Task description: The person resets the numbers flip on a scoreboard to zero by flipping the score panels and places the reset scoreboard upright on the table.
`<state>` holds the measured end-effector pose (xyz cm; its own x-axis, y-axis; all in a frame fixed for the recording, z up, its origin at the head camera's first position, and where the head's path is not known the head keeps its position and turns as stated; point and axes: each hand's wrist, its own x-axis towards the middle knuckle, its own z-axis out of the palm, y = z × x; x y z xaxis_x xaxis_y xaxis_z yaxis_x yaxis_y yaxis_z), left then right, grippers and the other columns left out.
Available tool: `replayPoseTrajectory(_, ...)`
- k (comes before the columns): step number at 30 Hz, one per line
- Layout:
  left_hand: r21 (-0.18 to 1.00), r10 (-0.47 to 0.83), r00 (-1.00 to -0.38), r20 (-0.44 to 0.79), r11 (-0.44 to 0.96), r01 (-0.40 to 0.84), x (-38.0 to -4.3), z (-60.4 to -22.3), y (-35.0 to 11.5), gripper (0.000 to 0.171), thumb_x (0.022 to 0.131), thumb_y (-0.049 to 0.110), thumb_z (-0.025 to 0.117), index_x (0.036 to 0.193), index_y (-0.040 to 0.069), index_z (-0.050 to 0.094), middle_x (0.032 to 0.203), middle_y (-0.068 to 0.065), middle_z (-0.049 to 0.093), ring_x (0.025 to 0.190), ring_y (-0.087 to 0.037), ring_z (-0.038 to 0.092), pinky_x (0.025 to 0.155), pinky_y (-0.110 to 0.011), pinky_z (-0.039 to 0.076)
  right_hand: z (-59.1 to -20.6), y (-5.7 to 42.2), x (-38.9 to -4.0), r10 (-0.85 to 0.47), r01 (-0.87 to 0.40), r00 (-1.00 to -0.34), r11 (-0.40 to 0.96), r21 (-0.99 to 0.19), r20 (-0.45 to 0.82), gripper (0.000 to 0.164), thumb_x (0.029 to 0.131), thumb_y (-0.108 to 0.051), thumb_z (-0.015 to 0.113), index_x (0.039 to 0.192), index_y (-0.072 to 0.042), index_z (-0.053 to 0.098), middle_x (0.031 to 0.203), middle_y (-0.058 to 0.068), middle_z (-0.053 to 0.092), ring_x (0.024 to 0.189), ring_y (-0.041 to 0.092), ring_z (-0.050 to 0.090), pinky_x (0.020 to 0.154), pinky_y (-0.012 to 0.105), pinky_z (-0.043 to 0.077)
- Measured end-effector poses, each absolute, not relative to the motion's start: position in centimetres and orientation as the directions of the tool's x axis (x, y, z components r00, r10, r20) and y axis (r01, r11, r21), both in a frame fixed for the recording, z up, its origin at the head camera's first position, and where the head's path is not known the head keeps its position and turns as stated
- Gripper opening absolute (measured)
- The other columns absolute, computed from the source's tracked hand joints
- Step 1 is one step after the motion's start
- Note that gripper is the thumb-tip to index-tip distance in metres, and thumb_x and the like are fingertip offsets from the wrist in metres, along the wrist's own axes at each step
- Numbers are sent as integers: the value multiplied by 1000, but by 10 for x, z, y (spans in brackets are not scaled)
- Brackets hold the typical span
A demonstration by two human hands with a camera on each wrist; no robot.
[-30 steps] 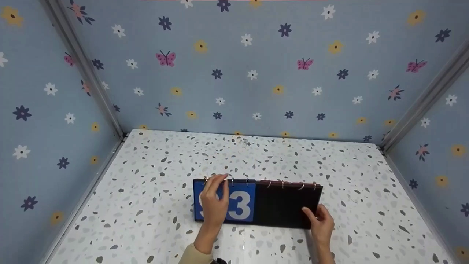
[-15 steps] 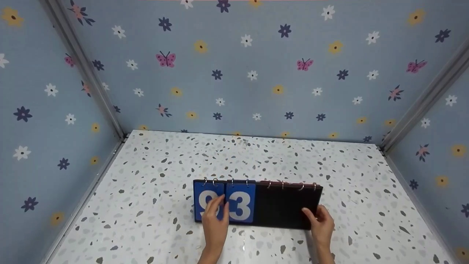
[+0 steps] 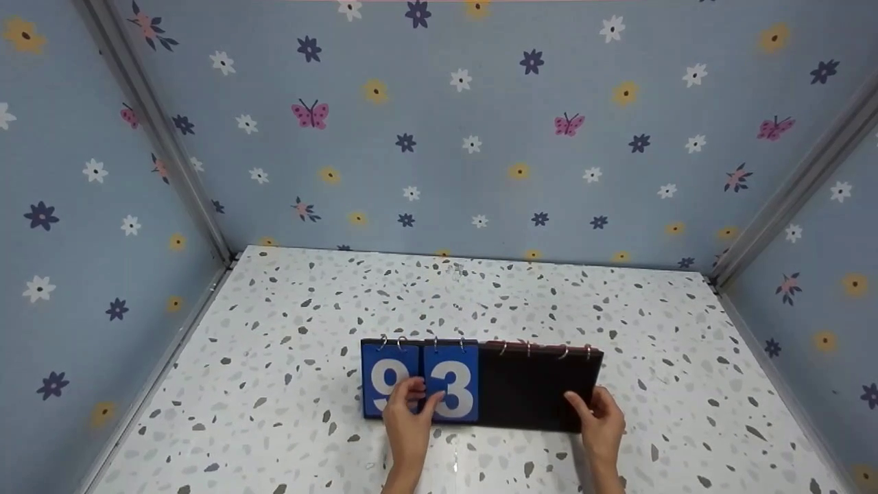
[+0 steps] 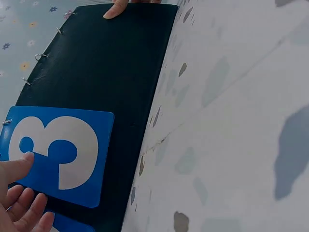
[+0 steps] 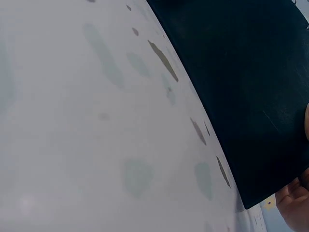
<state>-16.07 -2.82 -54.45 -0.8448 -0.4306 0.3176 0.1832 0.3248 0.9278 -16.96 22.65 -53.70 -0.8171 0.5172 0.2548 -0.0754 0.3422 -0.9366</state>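
The bare left-hand grip (image 3: 408,422) covers the lower-right part of the blue rectangular card bearing a white 9 (image 3: 385,370), mostly cut off at the left wrist view's lower left, while the bare right-hand grip (image 5: 295,205) and black rectangular board (image 5: 236,77) run past the right wrist view's right edge.

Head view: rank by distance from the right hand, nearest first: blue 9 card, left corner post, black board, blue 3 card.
From the right hand:
1. Black board: gripped at its right end.
2. Blue 3 card: left of the bare panel.
3. Blue 9 card: board's left end.
4. Left corner post: far left.
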Motion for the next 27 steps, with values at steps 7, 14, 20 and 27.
replayPoseTrajectory(7, 967, -440, -873, 209, 225, 118, -162, -544, -34, 21, 64, 10, 78, 73, 2, 60, 69, -3, 58, 60, -13, 54, 55, -23, 46, -537, 225, -169, 522, -78, -814, 334, -939, 253, 18, 71, -3, 73, 80, 5, 60, 68, 9, 57, 57, 8, 52, 52, 14, 41)
replayPoseTrajectory(14, 961, -391, -898, 204, 256, 107, -162, -539, -38, 16, 67, 7, 75, 72, 0, 62, 68, -3, 58, 60, -12, 54, 56, -23, 47, -537, 226, -170, 522, -90, -808, 348, -933, 273, 18, 70, -1, 73, 79, 6, 59, 69, 11, 58, 57, 7, 52, 52, 15, 42)
replayPoseTrajectory(20, 934, -375, -899, 228, 346, 92, -157, -531, -43, 15, 67, 9, 76, 76, 1, 66, 69, -4, 63, 60, -10, 58, 56, -21, 48, -537, 226, -170, 523, -78, -807, 363, -928, 273, 18, 71, -2, 73, 79, 6, 59, 68, 10, 57, 57, 7, 51, 52, 15, 41)
replayPoseTrajectory(27, 899, -337, -903, 264, 424, 105, -147, -514, -48, 23, 68, 9, 75, 88, 3, 64, 72, -2, 64, 61, -8, 58, 56, -20, 47, -555, 237, -177, 506, -79, -824, 342, -936, 254, 19, 71, -7, 73, 81, 3, 60, 72, 11, 61, 57, 7, 53, 53, 16, 42)
